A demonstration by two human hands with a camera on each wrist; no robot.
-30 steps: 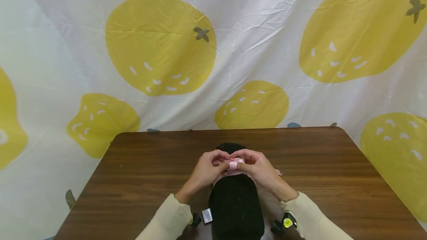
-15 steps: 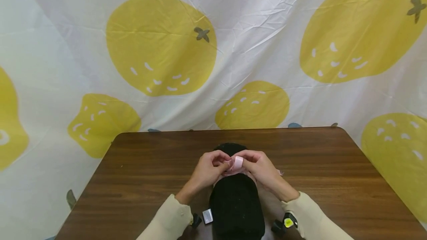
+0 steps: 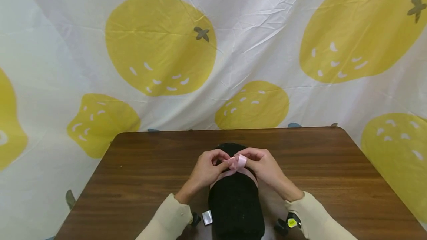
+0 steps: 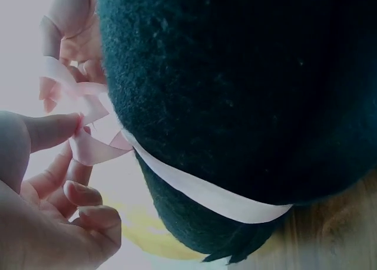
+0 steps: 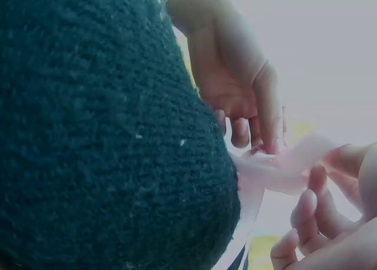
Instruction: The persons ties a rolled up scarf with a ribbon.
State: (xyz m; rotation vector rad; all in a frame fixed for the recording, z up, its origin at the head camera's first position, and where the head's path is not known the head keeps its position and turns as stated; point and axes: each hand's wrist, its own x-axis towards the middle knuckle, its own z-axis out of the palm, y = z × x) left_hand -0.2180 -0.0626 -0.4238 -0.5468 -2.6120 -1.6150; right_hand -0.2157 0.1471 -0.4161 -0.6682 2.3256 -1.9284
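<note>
A black, fuzzy knitted bundle (image 3: 237, 206) lies lengthwise before me, rounded at its end. A pink satin ribbon (image 4: 206, 196) wraps around its middle, with loops gathered above it. My left hand (image 3: 204, 169) pinches one part of the ribbon between thumb and forefinger. Opposite it, my right hand (image 3: 267, 167) pinches a ribbon loop (image 3: 242, 161) that stands up over the thumb. Seen in the right wrist view, the ribbon stretches between both hands just off the knit's surface. The other fingers of my right hand (image 5: 336, 223) are loosely bent.
Under the bundle is a dark wood-grain table (image 3: 150, 166) with rounded far corners. A small pale label (image 3: 207, 217) sticks out at the bundle's left side. Behind the table hangs a white cloth (image 3: 253, 29) printed with yellow lemons. Cream sleeves (image 3: 168, 217) cover both forearms.
My right hand has shifted slightly right and up, drawing its ribbon loop outward. More of the ribbon band across the bundle shows. The left hand stays nearly in place.
</note>
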